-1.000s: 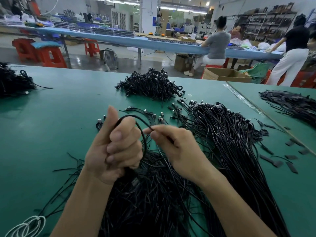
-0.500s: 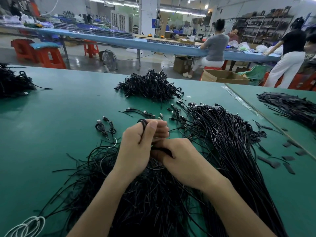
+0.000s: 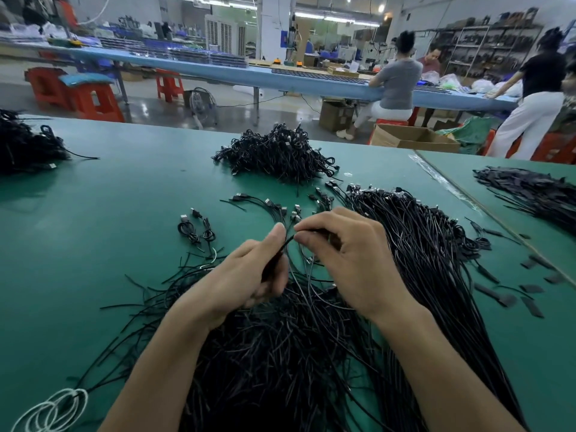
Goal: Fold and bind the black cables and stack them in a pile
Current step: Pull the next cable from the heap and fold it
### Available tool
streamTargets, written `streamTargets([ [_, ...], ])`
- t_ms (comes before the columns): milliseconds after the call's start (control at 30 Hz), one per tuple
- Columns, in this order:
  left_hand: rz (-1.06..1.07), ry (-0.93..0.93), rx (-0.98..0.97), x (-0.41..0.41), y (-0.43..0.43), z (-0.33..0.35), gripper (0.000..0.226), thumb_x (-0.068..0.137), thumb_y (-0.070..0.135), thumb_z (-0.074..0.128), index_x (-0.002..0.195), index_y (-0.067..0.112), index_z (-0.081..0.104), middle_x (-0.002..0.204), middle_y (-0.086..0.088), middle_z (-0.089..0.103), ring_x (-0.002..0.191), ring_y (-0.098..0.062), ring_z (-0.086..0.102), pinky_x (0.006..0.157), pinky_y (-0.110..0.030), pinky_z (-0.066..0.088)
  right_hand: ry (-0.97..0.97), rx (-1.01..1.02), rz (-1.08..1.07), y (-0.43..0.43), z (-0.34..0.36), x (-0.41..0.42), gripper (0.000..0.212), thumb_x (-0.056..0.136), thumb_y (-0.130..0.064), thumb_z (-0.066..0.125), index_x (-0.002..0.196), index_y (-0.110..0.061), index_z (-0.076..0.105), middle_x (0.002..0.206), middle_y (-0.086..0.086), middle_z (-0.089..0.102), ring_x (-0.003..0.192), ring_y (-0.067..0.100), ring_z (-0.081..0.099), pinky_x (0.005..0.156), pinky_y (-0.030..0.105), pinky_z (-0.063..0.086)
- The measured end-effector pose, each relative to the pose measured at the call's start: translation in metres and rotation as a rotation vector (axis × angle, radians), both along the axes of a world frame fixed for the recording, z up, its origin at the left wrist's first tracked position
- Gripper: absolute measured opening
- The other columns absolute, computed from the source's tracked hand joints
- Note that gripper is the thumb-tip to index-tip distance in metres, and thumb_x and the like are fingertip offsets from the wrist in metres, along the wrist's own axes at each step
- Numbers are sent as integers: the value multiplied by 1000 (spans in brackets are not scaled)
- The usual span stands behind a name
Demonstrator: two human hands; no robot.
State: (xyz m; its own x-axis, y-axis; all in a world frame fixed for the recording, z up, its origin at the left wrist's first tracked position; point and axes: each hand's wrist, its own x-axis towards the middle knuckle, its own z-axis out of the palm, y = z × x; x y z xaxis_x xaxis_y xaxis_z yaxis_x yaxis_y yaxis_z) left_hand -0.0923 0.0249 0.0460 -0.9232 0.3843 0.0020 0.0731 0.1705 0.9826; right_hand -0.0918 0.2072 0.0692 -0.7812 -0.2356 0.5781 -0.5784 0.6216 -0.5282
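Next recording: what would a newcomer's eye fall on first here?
The two hands at centre stand out: the left hand grips a folded cable while the right hand pinches it near the top. Under them, a wide spread of loose black cables covers the near side of the green table. A heap of bound cables sits near the table's far edge, in the middle.

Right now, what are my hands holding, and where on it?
One folded black cable: the left hand grips its folded length in the palm, and the right hand pinches its upper end with the fingertips.
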Motion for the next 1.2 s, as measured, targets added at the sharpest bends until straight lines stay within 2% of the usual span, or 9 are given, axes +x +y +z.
streamTargets([
  [100,-254,-142,390,6,2,4,58,100,51,39,55,17,50,43,7,31,33,-6,28,36,-15,25,-168,-132,49,-2,-12,1,13,95,-23,65,101,-22,76,78,-16,66,71,3,59,65,17,45],
  [200,-270,-233,717,5,10,7,46,97,43,45,62,17,55,48,8,40,36,-3,38,36,-15,29,-244,-97,91,-4,-24,5,17,100,-23,58,101,-19,74,64,-15,59,56,2,51,53,16,39],
  [367,42,-212,943,0,23,2,49,94,44,44,77,13,78,73,-4,69,64,-15,68,57,-22,56,-438,223,96,-9,-33,14,21,102,-30,49,82,-30,56,69,-6,57,60,17,51,61,44,50],
  [500,145,-19,789,-4,29,-4,44,95,37,45,103,4,73,101,-17,75,96,-27,72,81,-29,58,-481,346,164,-14,-31,23,14,101,-27,43,94,-26,55,90,0,64,79,27,60,73,51,52],
  [700,279,183,188,-2,27,-9,39,106,26,42,89,6,72,76,-3,75,70,-12,72,61,-18,54,-347,376,39,2,-9,27,14,96,-40,57,95,-31,66,76,-11,60,69,11,57,64,35,47],
  [800,209,196,-93,-1,26,-10,47,106,32,42,76,12,72,64,0,71,58,-13,66,57,-23,51,-216,312,-50,9,-1,26,14,87,-47,69,89,-33,73,72,-16,64,66,2,57,60,28,44],
  [933,3,-36,-56,4,27,-9,57,104,46,36,63,16,62,48,3,53,41,-13,49,43,-19,40,-218,60,32,16,1,19,11,79,-33,81,78,-26,73,78,-12,68,78,6,64,72,31,52],
  [1033,-130,-151,38,5,21,-7,64,97,66,33,55,24,57,44,11,39,35,-6,32,37,-16,26,-408,-155,226,16,-2,16,12,83,-18,79,80,-17,67,81,-1,72,80,16,68,78,37,55],
  [1200,-288,-273,170,3,15,-11,54,91,68,46,59,25,52,49,7,39,37,-8,37,36,-16,30,-501,-209,285,19,-8,14,14,85,-17,77,82,-16,64,79,8,70,75,29,67,74,49,57],
])
